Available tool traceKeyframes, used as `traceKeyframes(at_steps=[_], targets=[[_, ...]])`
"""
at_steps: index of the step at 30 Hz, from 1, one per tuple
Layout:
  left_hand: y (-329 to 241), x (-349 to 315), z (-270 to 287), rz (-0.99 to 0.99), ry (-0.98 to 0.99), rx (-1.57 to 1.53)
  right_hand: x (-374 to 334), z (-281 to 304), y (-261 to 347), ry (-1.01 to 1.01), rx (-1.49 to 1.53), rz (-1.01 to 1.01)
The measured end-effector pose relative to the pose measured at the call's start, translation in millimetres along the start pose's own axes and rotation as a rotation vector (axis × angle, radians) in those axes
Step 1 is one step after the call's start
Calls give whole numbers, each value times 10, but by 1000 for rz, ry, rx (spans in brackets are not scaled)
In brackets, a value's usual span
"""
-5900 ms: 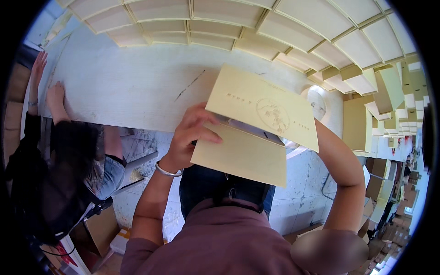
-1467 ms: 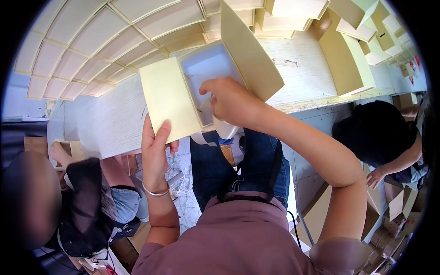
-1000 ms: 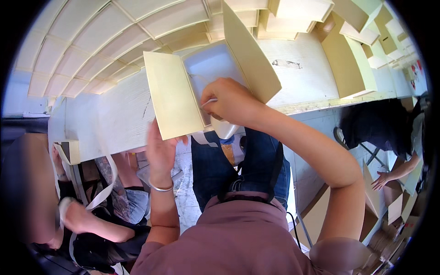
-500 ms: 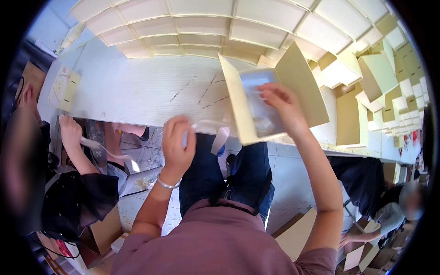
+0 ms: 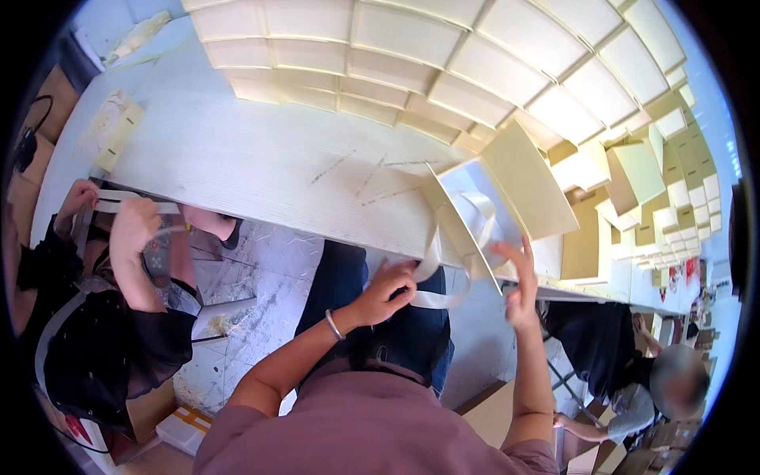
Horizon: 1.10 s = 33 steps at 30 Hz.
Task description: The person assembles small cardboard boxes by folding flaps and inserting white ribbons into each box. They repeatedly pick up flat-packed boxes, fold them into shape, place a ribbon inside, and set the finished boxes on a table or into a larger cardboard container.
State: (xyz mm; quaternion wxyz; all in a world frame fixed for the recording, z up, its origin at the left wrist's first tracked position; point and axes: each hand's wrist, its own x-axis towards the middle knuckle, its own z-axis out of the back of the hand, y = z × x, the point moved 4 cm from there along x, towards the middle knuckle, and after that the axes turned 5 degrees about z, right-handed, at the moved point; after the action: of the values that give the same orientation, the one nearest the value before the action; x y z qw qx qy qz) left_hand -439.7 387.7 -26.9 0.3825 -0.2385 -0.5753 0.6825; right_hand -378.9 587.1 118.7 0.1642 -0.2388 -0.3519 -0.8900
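Observation:
A pale yellow box (image 5: 529, 178) with its lid raised stands tilted at the table's front edge. A white ribbon (image 5: 433, 257) runs from inside the box over its near left wall and hangs in a loop below. My left hand (image 5: 384, 296), with a bracelet on its wrist, is closed in a pinch on the ribbon in front of the table edge. At the box's near right corner is my right hand (image 5: 518, 283), its fingers apart and holding nothing I can see. Whether a fingertip touches the box wall, I cannot tell.
Stacked pale boxes (image 5: 404, 43) line the back of the table (image 5: 261, 150). More open boxes (image 5: 590, 237) stand to the right. A small box with a printed top (image 5: 115, 131) lies far left. Co-worker's hands (image 5: 134, 226) hold another ribbon at left; another person (image 5: 633, 408) sits at right.
My left hand, previously raised with fingers spread, has moved lower and right and now pinches the ribbon. My right hand has come out of the box to its near corner. The box has turned.

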Motion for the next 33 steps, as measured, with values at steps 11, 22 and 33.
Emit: traceKeyframes(at_steps=[11,22,33], targets=[[-143,-1331,636,269,-364,-36,-45,-488,161,-6,-328,133],[409,-2649,694,414,-930,-7,235,-1279,1049,4,-141,524],[331,-2816,1185,338,-1233,290,1779,-2380,687,289,201,592]])
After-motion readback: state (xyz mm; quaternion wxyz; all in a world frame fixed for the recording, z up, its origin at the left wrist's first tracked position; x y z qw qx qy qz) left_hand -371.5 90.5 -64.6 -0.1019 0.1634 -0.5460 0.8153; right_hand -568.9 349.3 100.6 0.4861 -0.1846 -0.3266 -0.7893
